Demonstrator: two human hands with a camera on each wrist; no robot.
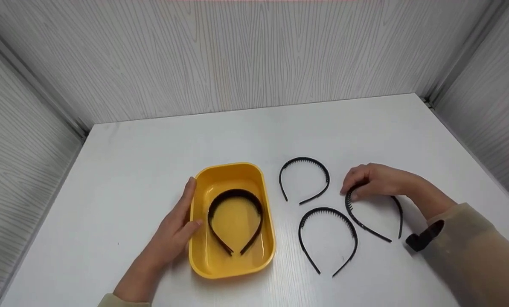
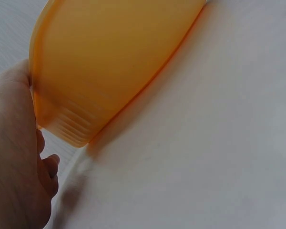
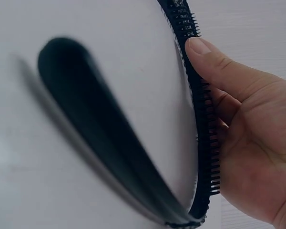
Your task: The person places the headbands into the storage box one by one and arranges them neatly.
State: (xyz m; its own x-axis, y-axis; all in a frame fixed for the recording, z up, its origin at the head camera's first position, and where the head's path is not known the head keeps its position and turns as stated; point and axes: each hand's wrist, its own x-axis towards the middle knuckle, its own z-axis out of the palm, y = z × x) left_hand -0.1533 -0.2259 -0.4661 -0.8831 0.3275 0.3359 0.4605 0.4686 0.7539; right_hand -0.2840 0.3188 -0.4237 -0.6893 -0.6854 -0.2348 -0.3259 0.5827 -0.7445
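Note:
A yellow plastic tub (image 1: pixel 269 230) stands on the table, and my left hand (image 1: pixel 173 232) grips its left side, thumb over the rim. The tub's outer wall (image 2: pixel 114 57) fills the upper part of the left wrist view. Inside it lie black headbands (image 1: pixel 236 193), stacked closely so their number cannot be told. On the right, my right hand (image 1: pixel 384 181) pinches the top of a black toothed headband (image 1: pixel 351 211). In the right wrist view the thumb presses on this headband's toothed band (image 3: pixel 202 124), and one blurred end points toward the camera.
Two more black toothed headbands lie between the tub and my right hand: one farther back (image 1: pixel 304 159), one nearer (image 1: pixel 327 209). The white table (image 1: pixel 122 183) meets wood-grain panels (image 1: pixel 237 55) at the back and both sides.

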